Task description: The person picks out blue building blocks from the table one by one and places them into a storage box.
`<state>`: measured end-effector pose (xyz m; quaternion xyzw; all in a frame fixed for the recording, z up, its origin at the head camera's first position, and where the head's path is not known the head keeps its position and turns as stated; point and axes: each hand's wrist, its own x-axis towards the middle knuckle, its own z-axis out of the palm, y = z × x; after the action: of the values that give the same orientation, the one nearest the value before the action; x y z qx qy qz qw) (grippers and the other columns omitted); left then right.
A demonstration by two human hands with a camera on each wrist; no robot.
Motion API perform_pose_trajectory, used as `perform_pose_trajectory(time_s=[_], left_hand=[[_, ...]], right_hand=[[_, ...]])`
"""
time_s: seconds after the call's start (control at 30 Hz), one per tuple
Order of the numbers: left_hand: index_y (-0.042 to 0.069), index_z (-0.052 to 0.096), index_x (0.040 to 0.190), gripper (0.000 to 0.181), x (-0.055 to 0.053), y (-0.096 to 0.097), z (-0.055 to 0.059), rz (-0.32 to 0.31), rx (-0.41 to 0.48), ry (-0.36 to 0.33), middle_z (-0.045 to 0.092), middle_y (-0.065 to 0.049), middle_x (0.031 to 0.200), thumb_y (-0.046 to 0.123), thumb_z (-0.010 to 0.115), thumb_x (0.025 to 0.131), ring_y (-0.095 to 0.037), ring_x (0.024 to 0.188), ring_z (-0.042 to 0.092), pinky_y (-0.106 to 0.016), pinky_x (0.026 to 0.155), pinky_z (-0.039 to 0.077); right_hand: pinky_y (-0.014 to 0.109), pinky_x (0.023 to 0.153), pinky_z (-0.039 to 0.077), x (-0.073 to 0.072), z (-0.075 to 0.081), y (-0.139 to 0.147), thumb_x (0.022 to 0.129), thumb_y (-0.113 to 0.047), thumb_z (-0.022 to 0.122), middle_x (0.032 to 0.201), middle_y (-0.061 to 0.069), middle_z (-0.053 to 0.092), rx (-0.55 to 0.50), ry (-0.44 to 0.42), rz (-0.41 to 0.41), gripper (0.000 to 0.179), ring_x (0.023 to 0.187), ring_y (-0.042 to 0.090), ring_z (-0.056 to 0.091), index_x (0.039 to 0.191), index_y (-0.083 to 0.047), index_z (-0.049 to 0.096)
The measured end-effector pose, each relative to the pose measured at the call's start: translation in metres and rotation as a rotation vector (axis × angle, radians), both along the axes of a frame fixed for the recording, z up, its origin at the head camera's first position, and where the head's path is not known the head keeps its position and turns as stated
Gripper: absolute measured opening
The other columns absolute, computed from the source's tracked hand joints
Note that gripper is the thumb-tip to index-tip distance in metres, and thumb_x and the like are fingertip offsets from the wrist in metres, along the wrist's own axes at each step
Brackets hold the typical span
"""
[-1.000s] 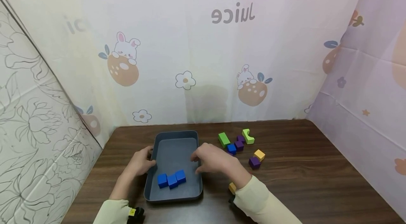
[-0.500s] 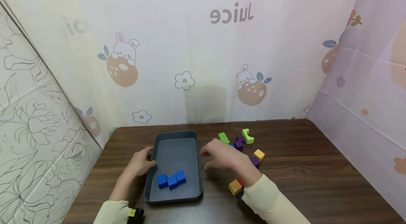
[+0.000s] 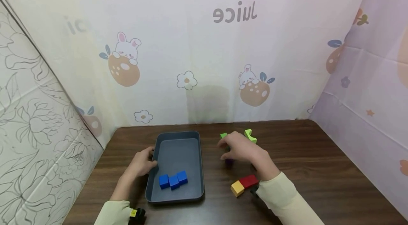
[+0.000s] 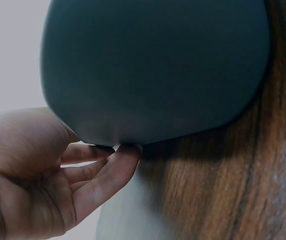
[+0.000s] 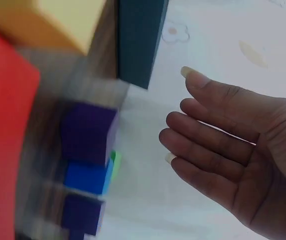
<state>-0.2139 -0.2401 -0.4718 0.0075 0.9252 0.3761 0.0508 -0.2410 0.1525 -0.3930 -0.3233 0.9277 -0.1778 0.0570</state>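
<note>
My left hand (image 3: 141, 163) grips the left rim of a dark grey tray (image 3: 178, 154), thumb over the edge. In the left wrist view its fingers (image 4: 108, 177) lie against the tray's side (image 4: 152, 70). Three blue cubes (image 3: 173, 181) sit in the tray's near part. My right hand (image 3: 243, 148) is over the blocks right of the tray, fingers loosely bent and holding nothing. Under it a purple block (image 3: 228, 162) partly shows. In the right wrist view a purple cube (image 5: 88, 132) and a blue block (image 5: 88, 177) stand to the left of the hand.
Nearer me on the wooden table (image 3: 306, 182) are a yellow block (image 3: 237, 188) and a red block (image 3: 249, 181), side by side. Behind the right hand show a green block (image 3: 224, 135) and a light green notched block (image 3: 250, 136). A printed curtain (image 3: 204, 58) stands behind the table.
My right hand has moved right, from over the tray's right edge to over the loose blocks, covering several of them. The red block is uncovered. The left hand and tray have stayed put.
</note>
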Motion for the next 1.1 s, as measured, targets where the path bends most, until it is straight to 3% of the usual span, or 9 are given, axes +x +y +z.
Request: perform_pose_trajectory(time_s=[0.2,0.43,0.67,1.1], left_hand=[[-0.006,0.055,0.144,0.054,-0.001,0.001,0.0,-0.002,0.001,-0.005,0.069,-0.019,0.107,-0.002,0.07,0.092,-0.025,0.083,0.072,-0.037,0.058,0.064],[-0.005,0.057,0.143,0.052,-0.001,0.0,0.001,0.003,0.002,0.003,0.069,-0.018,0.106,-0.002,0.07,0.092,-0.025,0.083,0.072,-0.037,0.058,0.064],[-0.005,0.056,0.143,0.053,0.0,0.0,0.0,0.003,0.007,0.003,0.069,-0.018,0.106,-0.002,0.07,0.092,-0.025,0.083,0.072,-0.038,0.059,0.064],[-0.006,0.056,0.144,0.054,0.0,0.001,0.002,0.003,-0.006,-0.001,0.07,-0.019,0.107,-0.002,0.07,0.092,-0.025,0.083,0.072,-0.037,0.059,0.064]], right_hand=[[0.043,0.092,0.063,-0.006,0.003,0.018,0.085,-0.019,0.091,0.111,0.005,0.078,0.006,-0.008,-0.078,0.034,0.103,0.024,0.071,0.115,-0.007,0.08],[0.045,0.09,0.062,-0.012,0.004,0.036,0.086,-0.017,0.09,0.112,0.009,0.077,0.019,0.007,-0.08,0.036,0.1,0.024,0.071,0.117,-0.004,0.079],[0.048,0.092,0.062,-0.015,0.002,0.048,0.088,-0.014,0.088,0.115,0.009,0.077,-0.006,-0.033,-0.098,0.032,0.104,0.029,0.072,0.117,-0.005,0.079],[0.049,0.092,0.062,-0.031,-0.018,0.054,0.086,-0.015,0.089,0.111,0.008,0.076,0.008,-0.025,-0.131,0.03,0.098,0.024,0.07,0.113,-0.007,0.08]])
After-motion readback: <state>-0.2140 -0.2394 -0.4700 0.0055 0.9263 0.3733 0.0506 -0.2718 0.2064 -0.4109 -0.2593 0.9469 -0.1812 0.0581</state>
